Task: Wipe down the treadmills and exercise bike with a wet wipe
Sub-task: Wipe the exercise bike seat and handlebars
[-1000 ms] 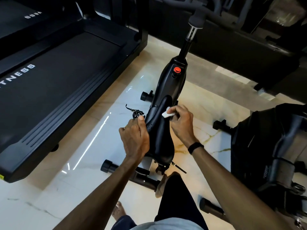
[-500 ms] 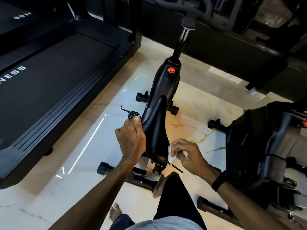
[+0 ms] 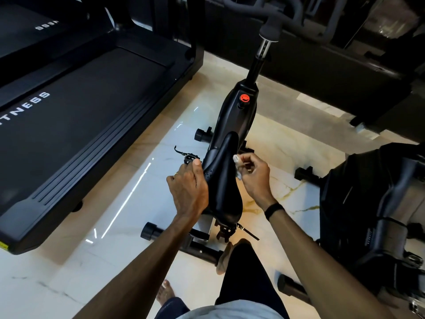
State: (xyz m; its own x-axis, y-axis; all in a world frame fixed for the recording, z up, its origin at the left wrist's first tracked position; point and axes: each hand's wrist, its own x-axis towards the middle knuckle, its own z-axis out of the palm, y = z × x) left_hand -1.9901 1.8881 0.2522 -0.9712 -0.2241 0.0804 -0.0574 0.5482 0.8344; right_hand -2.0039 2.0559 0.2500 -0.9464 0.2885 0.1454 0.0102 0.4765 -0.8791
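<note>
Head view, right hand (image 3: 254, 178) pinching crumpled white wipe (image 3: 238, 162) against smooth black saddle (image 3: 222, 180)

My one head cam looks steeply down, close over the exercise bike (image 3: 232, 143); treadmill (image 3: 76, 125) at frame left.

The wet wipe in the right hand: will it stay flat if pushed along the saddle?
Probably not. The wet wipe looks limp, crumpled in the right hand, so it would likely bunch. Droplets on the saddle suggest it glides easily. It seems very light.
</note>
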